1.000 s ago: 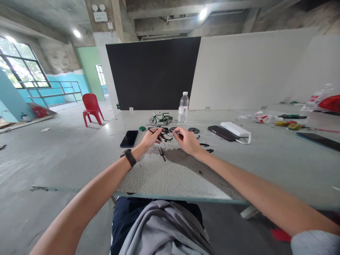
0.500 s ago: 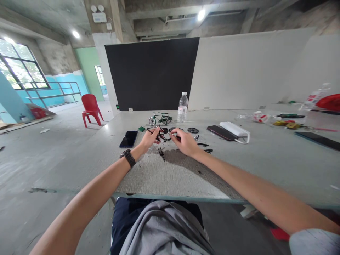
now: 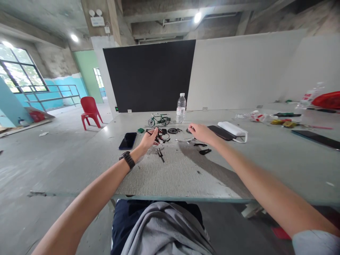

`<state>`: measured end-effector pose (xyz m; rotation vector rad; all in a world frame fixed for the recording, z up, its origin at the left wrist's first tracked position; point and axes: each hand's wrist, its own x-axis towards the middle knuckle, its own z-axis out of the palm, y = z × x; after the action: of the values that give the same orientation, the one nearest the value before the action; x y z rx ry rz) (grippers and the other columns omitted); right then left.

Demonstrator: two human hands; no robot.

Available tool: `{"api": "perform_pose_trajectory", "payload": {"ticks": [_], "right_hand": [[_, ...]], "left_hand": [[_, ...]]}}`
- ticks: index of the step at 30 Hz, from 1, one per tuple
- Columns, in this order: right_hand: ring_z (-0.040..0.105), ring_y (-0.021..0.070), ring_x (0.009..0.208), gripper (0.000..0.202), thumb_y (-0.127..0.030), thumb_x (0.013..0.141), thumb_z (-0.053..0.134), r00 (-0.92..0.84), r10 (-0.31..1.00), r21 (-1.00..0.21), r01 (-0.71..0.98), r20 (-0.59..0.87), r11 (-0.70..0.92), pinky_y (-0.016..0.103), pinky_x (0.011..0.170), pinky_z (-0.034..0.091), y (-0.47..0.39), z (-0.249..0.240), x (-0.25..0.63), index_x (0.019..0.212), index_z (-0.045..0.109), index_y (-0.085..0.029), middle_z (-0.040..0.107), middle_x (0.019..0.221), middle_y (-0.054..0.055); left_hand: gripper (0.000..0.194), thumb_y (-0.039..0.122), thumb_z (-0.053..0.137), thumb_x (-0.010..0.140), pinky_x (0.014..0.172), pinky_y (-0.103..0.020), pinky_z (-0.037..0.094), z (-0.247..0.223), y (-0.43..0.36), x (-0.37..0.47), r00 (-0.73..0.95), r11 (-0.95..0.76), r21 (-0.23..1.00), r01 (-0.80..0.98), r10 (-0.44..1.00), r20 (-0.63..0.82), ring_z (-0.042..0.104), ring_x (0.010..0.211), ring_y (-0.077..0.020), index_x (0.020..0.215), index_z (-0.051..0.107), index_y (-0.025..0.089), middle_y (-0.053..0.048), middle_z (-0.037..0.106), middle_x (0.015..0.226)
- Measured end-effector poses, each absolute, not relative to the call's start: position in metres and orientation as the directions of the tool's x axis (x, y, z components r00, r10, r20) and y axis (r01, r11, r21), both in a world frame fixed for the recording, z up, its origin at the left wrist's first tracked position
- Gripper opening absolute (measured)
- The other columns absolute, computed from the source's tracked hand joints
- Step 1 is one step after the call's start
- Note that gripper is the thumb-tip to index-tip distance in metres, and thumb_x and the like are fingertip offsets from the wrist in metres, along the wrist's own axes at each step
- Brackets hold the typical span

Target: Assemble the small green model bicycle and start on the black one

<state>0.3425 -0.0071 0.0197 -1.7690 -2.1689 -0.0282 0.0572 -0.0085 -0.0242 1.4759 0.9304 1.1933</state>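
Observation:
My left hand [image 3: 151, 138] is closed on a black model bicycle frame [image 3: 162, 136] over the grey table. To the right, my right hand [image 3: 198, 131] has its fingers closed over a round black wheel, mostly hidden under them; whether it grips the wheel is unclear. Between the hands lies another black wheel [image 3: 173, 130]. Small silver parts [image 3: 189, 140] are just below my right hand, with a curved black part [image 3: 200, 144] and a flat black part [image 3: 205, 151] nearer me. A black fork [image 3: 160, 155] rests below my left hand. Behind stands a green model bicycle [image 3: 158, 120].
A clear bottle [image 3: 181, 109] stands behind the parts. A phone [image 3: 128, 141] and a small green piece [image 3: 140, 130] are at the left. At the right are a dark phone [image 3: 221, 132], a white cylindrical item [image 3: 230, 129] and a yellow item [image 3: 289, 123].
My right hand has moved right, away from the bicycle frame, to the wheel there. My left hand still holds the frame. The view has shifted slightly.

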Motion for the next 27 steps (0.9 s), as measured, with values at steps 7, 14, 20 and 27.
{"api": "perform_pose_trajectory", "payload": {"ticks": [7,14,20,27], "right_hand": [[0.069,0.0335,0.096,0.051,-0.042,0.108,0.026,-0.002,0.991,0.023,1.000,0.136,-0.001,0.041,0.076,0.046,0.005,0.024,0.375,0.113,0.070,-0.015,0.074,0.114,0.023],[0.070,0.0286,0.090,0.033,-0.050,0.096,0.061,-0.108,0.994,-0.068,0.992,0.035,0.111,0.033,0.071,0.045,0.012,0.020,0.390,0.106,0.066,-0.019,0.075,0.110,0.017],[0.068,0.0243,0.088,0.018,-0.026,0.081,0.075,-0.227,0.974,-0.108,0.969,-0.011,0.224,0.030,0.071,0.042,0.012,0.010,0.379,0.094,0.064,-0.022,0.075,0.106,0.010],[0.065,0.0208,0.079,0.014,-0.017,0.077,0.073,-0.287,0.958,-0.176,0.942,0.013,0.285,0.030,0.067,0.039,0.003,0.010,0.362,0.080,0.060,-0.022,0.073,0.092,0.005]], "left_hand": [[0.045,0.057,0.053,0.104,0.058,-0.020,0.055,-0.027,-0.007,0.057,0.221,-0.234,0.972,-0.009,0.948,0.230,0.061,0.063,-0.0101,0.092,0.066,0.016,-0.003,0.065,0.080],[0.044,0.054,0.049,0.106,0.056,-0.019,0.054,-0.028,-0.006,0.056,0.237,-0.226,0.974,0.023,0.948,0.215,0.060,0.058,-0.0087,0.098,0.068,0.015,-0.004,0.069,0.083],[0.043,0.052,0.049,0.106,0.055,-0.018,0.052,-0.026,-0.008,0.058,0.230,-0.202,0.979,0.029,0.954,0.190,0.060,0.056,-0.0080,0.097,0.068,0.015,-0.004,0.069,0.081],[0.043,0.052,0.051,0.106,0.058,-0.019,0.054,-0.027,-0.009,0.058,0.245,-0.222,0.975,0.008,0.946,0.214,0.059,0.057,-0.0074,0.095,0.068,0.015,-0.004,0.068,0.083]]}}
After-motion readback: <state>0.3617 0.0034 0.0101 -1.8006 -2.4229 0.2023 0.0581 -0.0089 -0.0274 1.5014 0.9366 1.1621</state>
